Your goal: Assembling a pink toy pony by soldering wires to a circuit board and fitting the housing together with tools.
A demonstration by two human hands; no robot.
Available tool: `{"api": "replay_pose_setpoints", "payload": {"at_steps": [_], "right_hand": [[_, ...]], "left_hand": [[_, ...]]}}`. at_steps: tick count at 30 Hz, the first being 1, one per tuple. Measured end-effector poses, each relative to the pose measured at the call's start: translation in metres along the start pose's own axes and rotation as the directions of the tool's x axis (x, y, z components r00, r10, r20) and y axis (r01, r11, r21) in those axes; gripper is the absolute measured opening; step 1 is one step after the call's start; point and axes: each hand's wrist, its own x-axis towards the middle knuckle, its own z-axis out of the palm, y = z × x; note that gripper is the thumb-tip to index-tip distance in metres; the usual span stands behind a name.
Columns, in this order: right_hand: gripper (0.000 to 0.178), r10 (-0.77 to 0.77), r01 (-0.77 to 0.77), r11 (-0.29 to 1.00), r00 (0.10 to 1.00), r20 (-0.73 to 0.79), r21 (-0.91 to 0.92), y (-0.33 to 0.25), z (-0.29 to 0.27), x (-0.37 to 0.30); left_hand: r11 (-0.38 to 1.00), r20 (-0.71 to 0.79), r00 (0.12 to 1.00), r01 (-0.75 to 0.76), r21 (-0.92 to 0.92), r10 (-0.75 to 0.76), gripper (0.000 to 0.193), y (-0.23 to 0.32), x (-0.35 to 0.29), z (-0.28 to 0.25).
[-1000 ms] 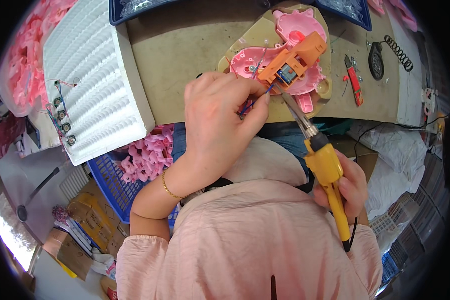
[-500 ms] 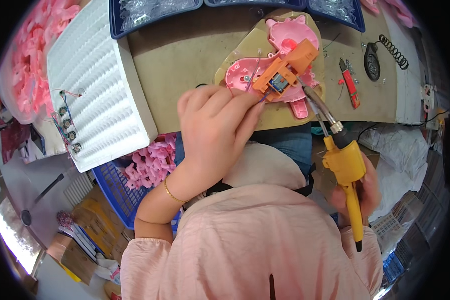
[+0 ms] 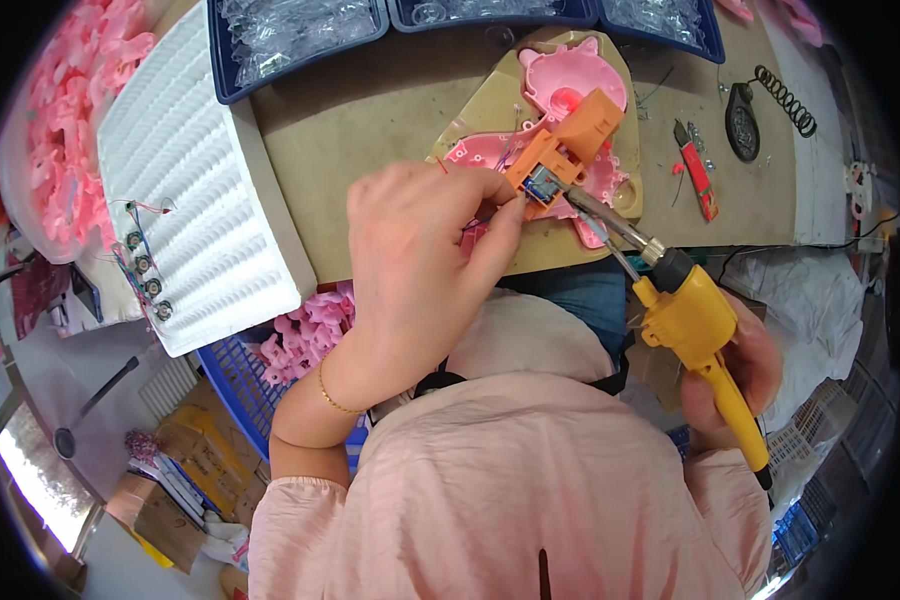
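Note:
My right hand [image 3: 738,372] is wrapped round the grip of a yellow soldering gun [image 3: 692,318] with a thin solder-feed tube beside its barrel. Its hot tip reaches the small circuit board [image 3: 542,184] inside an orange plastic housing [image 3: 582,130]. Whether the tip touches the board, I cannot tell. At the housing's near left edge, my left hand [image 3: 410,240] pinches a thin wire [image 3: 473,225], mostly hidden by the fingers. Beneath the housing lies a pink animal-shaped plastic shell [image 3: 575,72], resting in a tan holder [image 3: 470,108].
A white ridged foam tray [image 3: 195,190] at left carries several small wired round parts [image 3: 153,287]. Blue bins [image 3: 300,45] of clear plastic pieces line the back. A red-handled cutter [image 3: 698,178] and a black coiled cord [image 3: 785,100] lie at right. A blue basket [image 3: 235,385] of pink parts stands below.
The soldering gun's tip has moved left and slightly down, onto the circuit board area. My right hand has shifted slightly right, tilting the gun. The orange housing has moved slightly left in the view.

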Motion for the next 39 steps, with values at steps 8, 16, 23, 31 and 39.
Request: {"api": "replay_pose_setpoints", "payload": {"at_steps": [8,16,23,31,39], "right_hand": [[0.049,0.018,-0.019,0.999,1.0,0.022,0.027,-0.003,0.005,0.007],[0.049,0.514,-0.532,0.823,0.846,0.138,0.197,-0.027,0.002,0.029],[0.052,0.605,-0.609,0.748,0.789,0.107,0.263,-0.017,-0.006,0.003],[0.064,-0.133,0.162,0.962,0.981,0.139,-0.222,-0.007,0.006,0.023],[0.056,-0.111,0.106,0.989,0.993,-0.046,-0.107,0.006,-0.005,-0.009]], "left_hand": [[0.995,0.041,0.999,-0.034,0.095,0.03,0.007,0.003,0.004,-0.003],[0.992,0.039,0.998,-0.047,0.115,0.042,0.007,0.003,0.004,-0.003],[0.991,0.043,0.997,-0.064,0.115,0.059,0.007,0.006,0.007,-0.005],[0.99,0.039,0.998,-0.045,0.131,0.04,0.008,0.006,0.006,-0.006],[0.945,0.247,0.967,0.136,-0.298,-0.062,0.039,-0.027,-0.004,-0.038]]}}
